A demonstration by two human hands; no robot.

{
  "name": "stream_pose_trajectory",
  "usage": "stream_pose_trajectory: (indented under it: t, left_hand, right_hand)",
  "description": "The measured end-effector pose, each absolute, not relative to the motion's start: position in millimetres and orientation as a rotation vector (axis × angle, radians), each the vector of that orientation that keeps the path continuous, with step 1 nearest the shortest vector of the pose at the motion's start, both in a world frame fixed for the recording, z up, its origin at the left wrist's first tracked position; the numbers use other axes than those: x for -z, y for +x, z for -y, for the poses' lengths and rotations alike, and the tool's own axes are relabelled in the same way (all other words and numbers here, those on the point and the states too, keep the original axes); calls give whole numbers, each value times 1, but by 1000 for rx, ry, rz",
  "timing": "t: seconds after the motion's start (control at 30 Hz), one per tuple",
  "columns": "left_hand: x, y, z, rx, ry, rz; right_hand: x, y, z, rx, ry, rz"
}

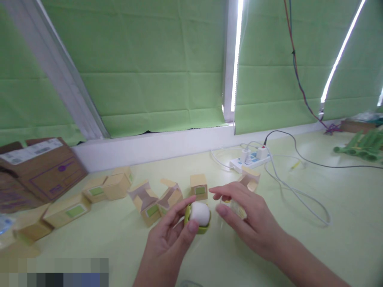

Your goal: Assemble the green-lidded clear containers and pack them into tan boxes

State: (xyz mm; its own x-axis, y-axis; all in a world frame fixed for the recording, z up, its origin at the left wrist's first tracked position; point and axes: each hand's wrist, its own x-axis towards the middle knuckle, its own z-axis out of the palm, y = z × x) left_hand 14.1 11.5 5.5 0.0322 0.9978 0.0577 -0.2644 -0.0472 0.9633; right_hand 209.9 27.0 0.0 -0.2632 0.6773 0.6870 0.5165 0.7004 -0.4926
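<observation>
My left hand (172, 235) is closed around a small lime-green holder (203, 230). A smooth white rounded object (200, 213) sits in that holder, with my thumb at its edge. Just to the right, my right hand (247, 215) is open, thumb and fingertips apart, close to the holder but not touching it. Behind its fingers is a clear, yellowish item (238, 208), partly hidden, whose kind I cannot make out. Beyond my hands stand a small closed cream box (199, 186) with a green label and an open cream box (250, 177).
Two open cream boxes (146, 202) stand left of my hands. Several closed ones (68, 209) line up farther left, before a brown carton (50, 169). A power strip (250, 160) with cables lies at the back. Green tubes (363, 146) are piled at far right.
</observation>
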Motion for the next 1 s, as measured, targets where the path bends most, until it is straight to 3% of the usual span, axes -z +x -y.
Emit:
stream_pose_trajectory:
  t: [0.17, 0.43, 0.8, 1.0]
  left_hand:
    - [-2, 11, -18, -1407, 909, -954]
    - [-2, 14, -10, -1366, 873, -857]
    - [8, 9, -17, -1342, 933, -826]
    - [12, 5, -19, -1252, 1026, -858]
  right_hand:
    - [3, 220, -37, 13, -1317, 2149]
    - [16, 216, -38, 249, -1462, 2281]
    - [11, 195, -23, -265, -1084, 2101]
    - [8, 194, -21, -255, -1049, 2083]
